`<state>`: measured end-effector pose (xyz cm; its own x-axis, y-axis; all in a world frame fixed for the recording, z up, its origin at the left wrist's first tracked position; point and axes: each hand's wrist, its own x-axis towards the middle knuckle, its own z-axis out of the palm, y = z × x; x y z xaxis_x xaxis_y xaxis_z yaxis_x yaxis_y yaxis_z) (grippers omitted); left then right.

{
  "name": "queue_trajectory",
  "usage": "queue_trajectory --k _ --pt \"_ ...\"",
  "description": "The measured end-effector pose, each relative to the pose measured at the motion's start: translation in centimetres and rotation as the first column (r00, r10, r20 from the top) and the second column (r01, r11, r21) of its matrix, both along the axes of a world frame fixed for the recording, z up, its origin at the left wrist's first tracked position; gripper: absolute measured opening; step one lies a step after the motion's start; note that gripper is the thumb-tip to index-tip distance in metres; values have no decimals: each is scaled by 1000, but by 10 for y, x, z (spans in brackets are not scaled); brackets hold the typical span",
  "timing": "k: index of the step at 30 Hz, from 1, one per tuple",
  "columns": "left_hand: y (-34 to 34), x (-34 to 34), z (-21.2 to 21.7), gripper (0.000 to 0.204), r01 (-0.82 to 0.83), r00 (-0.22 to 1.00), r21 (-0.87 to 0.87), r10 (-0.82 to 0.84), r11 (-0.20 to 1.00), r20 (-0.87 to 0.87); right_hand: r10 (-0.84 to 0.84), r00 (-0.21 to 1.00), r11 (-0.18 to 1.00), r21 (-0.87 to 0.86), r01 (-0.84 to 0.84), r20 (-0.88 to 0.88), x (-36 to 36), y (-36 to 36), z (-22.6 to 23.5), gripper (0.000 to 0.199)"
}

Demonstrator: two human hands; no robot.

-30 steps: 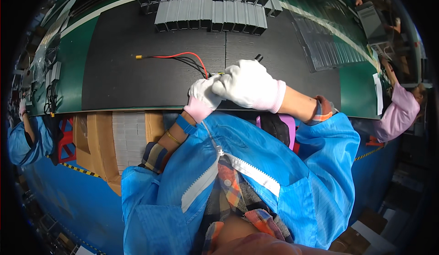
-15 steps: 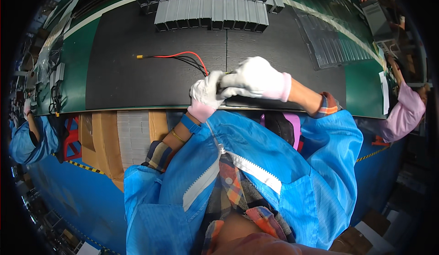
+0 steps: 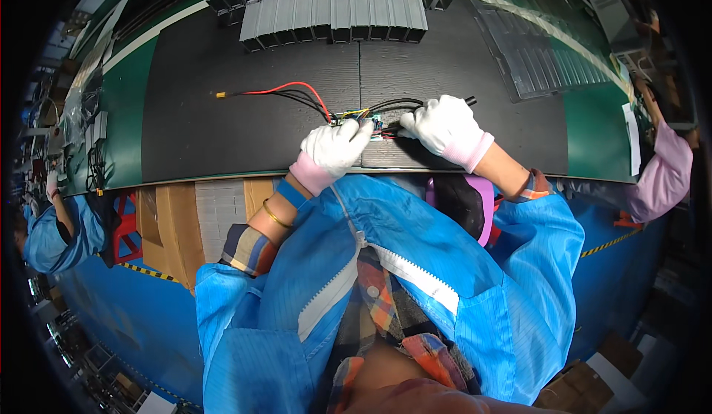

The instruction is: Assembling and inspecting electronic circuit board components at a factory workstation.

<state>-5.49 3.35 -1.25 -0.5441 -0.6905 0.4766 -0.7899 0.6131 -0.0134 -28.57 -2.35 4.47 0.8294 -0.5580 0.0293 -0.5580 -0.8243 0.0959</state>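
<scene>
Both of my hands wear white gloves over the black mat. My left hand [image 3: 334, 147] is closed on the near left part of a small circuit board [image 3: 377, 126], hiding some of it. From the board's left end a red wire [image 3: 297, 84] and black wires run left to a yellow connector [image 3: 221, 95]. Black cables [image 3: 397, 103] come off the board's right side, and my right hand [image 3: 447, 128] has its fingers closed around them. A dark cable end sticks out beyond that hand. Thin yellow wires cross the top of the board.
Two rows of grey metal housings [image 3: 334, 15] stand at the far side of the black mat [image 3: 200, 136]. A clear plastic tray [image 3: 534, 58] lies at the far right. Below the bench edge stands a cardboard box [image 3: 178, 225]. People in work clothes sit at both sides.
My right hand has moved right, away from my left hand, and now grips the black cables. The circuit board, hidden before, shows between the hands. My left hand has shifted slightly.
</scene>
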Motion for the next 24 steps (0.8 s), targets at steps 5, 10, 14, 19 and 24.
queue_trajectory --k 5,10,14,19,24 --pt "1 3 2 34 52 998 57 -51 997 -22 -10 1000 1000 3 10 19 0 6 -2 18" --pt "3 5 -1 34 23 1000 31 -23 999 5 12 1000 999 -41 -12 17 1 7 -7 17" --pt "-2 2 9 32 41 998 -29 -40 999 38 67 998 986 -150 -70 -20 1 9 -12 17" --pt "-17 7 8 29 170 985 -124 -170 978 12 87 996 970 -224 -93 -36 0 5 -16 16" --pt "-25 14 0 29 185 962 -20 -185 983 -199 31 997 988 -149 -41 -70 -3 2 -17 16"
